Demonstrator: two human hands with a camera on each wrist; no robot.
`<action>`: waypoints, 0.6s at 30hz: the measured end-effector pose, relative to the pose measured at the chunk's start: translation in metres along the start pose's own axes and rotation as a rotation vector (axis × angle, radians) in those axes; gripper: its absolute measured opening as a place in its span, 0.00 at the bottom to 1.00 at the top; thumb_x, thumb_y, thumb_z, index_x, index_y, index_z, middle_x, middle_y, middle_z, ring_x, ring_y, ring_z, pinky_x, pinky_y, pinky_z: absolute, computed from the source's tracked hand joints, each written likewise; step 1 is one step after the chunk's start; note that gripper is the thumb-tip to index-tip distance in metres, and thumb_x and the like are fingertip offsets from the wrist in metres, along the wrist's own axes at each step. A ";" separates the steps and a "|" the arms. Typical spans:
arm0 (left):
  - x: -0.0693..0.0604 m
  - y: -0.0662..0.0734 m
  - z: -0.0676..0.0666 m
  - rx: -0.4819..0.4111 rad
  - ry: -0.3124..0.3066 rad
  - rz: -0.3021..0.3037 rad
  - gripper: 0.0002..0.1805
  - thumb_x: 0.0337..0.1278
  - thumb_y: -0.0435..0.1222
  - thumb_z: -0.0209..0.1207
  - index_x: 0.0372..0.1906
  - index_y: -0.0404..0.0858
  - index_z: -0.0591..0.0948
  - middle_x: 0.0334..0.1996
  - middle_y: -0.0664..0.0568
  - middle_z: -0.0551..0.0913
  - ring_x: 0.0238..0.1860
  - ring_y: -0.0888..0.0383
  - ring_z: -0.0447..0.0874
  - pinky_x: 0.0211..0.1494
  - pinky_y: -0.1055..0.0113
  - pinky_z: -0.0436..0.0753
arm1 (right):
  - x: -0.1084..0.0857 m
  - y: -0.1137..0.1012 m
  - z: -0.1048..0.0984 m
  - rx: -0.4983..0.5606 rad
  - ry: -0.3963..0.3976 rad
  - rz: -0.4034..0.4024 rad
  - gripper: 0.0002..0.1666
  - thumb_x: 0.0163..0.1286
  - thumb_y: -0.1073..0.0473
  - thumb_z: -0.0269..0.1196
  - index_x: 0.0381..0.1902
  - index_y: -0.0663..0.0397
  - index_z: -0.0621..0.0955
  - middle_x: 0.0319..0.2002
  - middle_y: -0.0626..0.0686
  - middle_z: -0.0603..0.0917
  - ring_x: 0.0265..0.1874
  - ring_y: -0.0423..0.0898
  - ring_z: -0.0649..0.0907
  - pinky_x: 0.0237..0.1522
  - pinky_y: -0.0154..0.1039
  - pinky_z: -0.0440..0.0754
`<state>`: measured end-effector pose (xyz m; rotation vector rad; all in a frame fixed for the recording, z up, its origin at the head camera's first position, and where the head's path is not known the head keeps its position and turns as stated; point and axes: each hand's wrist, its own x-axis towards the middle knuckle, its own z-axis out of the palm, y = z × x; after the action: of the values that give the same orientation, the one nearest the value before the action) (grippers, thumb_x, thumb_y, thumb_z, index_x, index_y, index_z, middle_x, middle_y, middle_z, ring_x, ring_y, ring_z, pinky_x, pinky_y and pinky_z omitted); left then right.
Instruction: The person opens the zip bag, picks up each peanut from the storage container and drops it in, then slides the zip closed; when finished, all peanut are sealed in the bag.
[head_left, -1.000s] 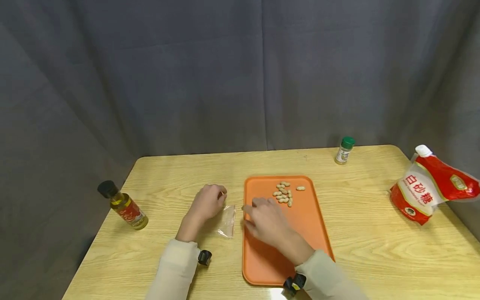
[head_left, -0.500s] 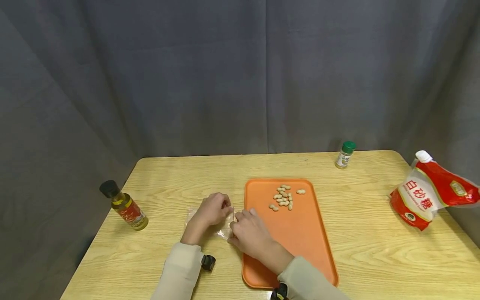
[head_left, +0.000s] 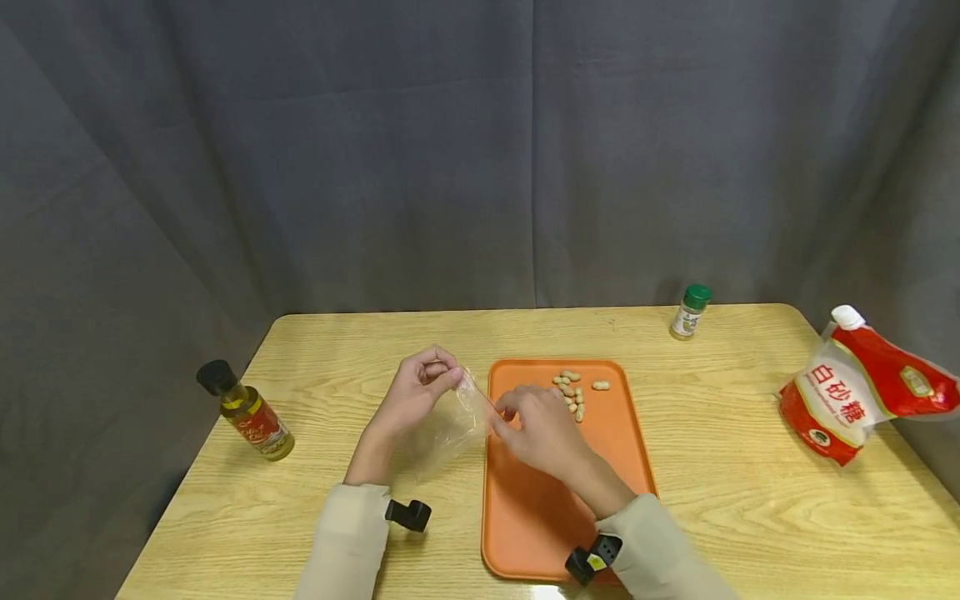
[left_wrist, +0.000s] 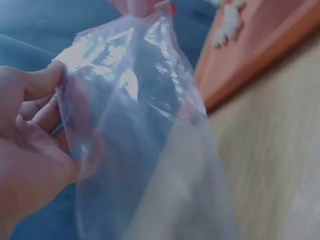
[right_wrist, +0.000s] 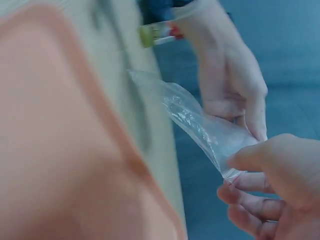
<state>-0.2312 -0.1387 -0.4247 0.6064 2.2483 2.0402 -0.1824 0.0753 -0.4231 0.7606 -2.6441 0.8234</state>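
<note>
A clear plastic zip bag (head_left: pixel 448 435) is stretched between both hands, raised off the table just left of the orange tray. My left hand (head_left: pixel 414 390) pinches one top corner between thumb and fingers. At the other end of the bag's mouth, my right hand (head_left: pixel 546 429) pinches the edge beside a reddish strip, above the tray's left side. The left wrist view shows the bag's body (left_wrist: pixel 145 125) hanging down, thin and see-through. Several peanuts in their shells (head_left: pixel 568 393) lie at the far end of the tray (head_left: pixel 528 533), partly hidden by my right hand.
An oil bottle with a black cap (head_left: pixel 251 415) stands at the table's left. At the back right is a small green-lidded spice jar (head_left: pixel 688 315). A red and white sugar pouch (head_left: pixel 843 387) stands near the right edge. A grey curtain (head_left: pixel 480 158) hangs behind.
The right hand came left from the tray to the bag, leaving a peanut lower on the tray. Both hands then lifted the bag from the table by its mouth.
</note>
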 end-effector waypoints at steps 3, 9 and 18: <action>0.001 0.008 0.003 -0.072 0.007 0.028 0.03 0.68 0.26 0.57 0.40 0.26 0.77 0.30 0.51 0.85 0.34 0.58 0.81 0.47 0.59 0.81 | 0.004 0.001 -0.013 0.209 -0.003 0.071 0.03 0.65 0.60 0.69 0.34 0.54 0.87 0.26 0.44 0.83 0.23 0.43 0.78 0.29 0.38 0.75; 0.003 0.016 0.017 0.011 0.090 0.101 0.07 0.66 0.29 0.60 0.43 0.27 0.78 0.35 0.46 0.84 0.38 0.56 0.81 0.48 0.60 0.81 | 0.008 0.002 -0.028 0.372 0.047 0.102 0.03 0.65 0.65 0.67 0.32 0.53 0.87 0.26 0.43 0.84 0.25 0.42 0.78 0.29 0.38 0.77; -0.003 0.024 0.041 0.175 0.090 0.141 0.11 0.69 0.38 0.61 0.31 0.36 0.81 0.25 0.49 0.78 0.26 0.56 0.71 0.30 0.67 0.70 | 0.008 0.000 -0.032 0.389 0.104 0.111 0.04 0.64 0.66 0.67 0.29 0.53 0.86 0.25 0.43 0.84 0.25 0.41 0.79 0.30 0.38 0.78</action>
<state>-0.2104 -0.0992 -0.4072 0.7184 2.5238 1.9825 -0.1858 0.0908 -0.3940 0.6391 -2.4804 1.3948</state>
